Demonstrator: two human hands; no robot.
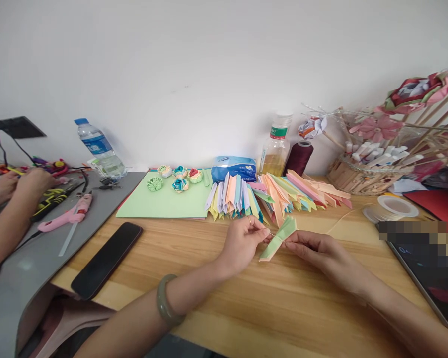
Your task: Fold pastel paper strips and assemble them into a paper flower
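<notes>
A folded green paper strip bundle (279,239) with a peach edge is held up between my two hands, just above the wooden table. My left hand (242,243) pinches a thin string at the left of the paper. From the right, my right hand (317,251) pinches the string close to the paper's middle, where it crosses the folds. Beyond my hands lies a row of folded strips (233,196) in many colours, and more folded strips (306,191) are heaped to its right. The string seems to run back toward a spool (395,208).
Green sheets (164,201) with several paper flowers lie at the back left, near a phone (107,258). Bottles and a thread cone (299,158) stand by the wall. A basket (376,174) and tablet (428,278) are right. Another person's hands work far left beside a pink glue gun (69,214).
</notes>
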